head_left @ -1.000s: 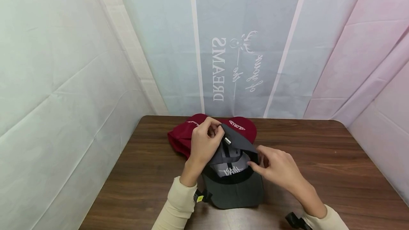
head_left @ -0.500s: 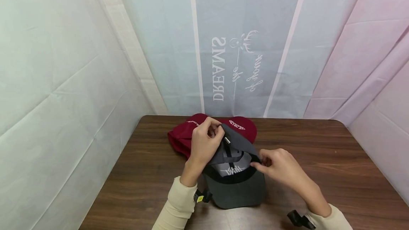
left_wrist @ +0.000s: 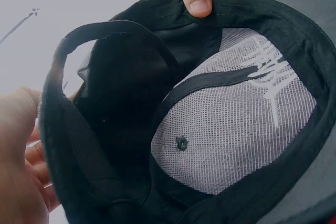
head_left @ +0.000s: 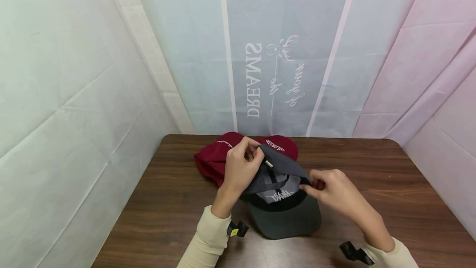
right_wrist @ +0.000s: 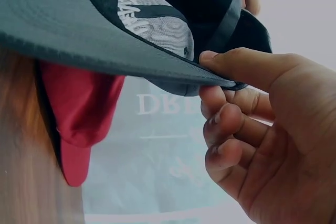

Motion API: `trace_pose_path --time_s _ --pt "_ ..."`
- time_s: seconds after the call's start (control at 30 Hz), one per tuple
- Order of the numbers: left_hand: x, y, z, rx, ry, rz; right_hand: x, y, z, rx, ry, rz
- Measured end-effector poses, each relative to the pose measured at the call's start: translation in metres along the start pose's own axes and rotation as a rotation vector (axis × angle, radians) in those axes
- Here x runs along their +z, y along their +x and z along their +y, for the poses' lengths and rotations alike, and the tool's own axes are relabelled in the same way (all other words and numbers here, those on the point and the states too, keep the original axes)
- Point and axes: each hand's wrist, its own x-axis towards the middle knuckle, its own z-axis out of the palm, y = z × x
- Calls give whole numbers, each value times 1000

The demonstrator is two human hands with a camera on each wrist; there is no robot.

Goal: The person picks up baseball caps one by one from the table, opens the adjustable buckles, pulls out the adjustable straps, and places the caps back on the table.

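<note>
A dark grey baseball cap (head_left: 286, 218) is held with its hollow inside showing and its brim toward the person. White stitched lettering and a pale mesh lining (left_wrist: 210, 129) show within it. My left hand (head_left: 239, 166) pinches the cap's back edge, near the strap and a small metal buckle (head_left: 268, 163). At the rim beside the brim, my right hand (head_left: 336, 191) grips the sweatband edge, thumb (right_wrist: 236, 64) inside and fingers beneath in the right wrist view. Behind it lies a red cap (head_left: 210, 158) on the table, partly covered by the left hand and the grey cap.
A second red rounded part (head_left: 280, 146) with white "Colorado" lettering shows behind the grey cap. The brown wooden table (head_left: 163, 218) meets a printed pale cloth backdrop (head_left: 282, 53) at its far edge. White cloth (head_left: 74, 115) hangs along the left side.
The grey cap has shifted slightly to the right and its brim has turned a little that way. Both hands have moved slightly right with it, keeping their grips.
</note>
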Motion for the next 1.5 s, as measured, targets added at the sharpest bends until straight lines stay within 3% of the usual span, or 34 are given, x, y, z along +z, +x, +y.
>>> trace_pose_path --time_s 0.47,1.03,1.5 --pt "7 -2 3 20 -34 -16 -19 -2 8 -22 -36 63" --pt "21 2 10 66 -81 -61 -36 -4 23 -50 -165 238" --pt "38 10 13 113 -83 -98 -47 -2 38 -8 -255 319"
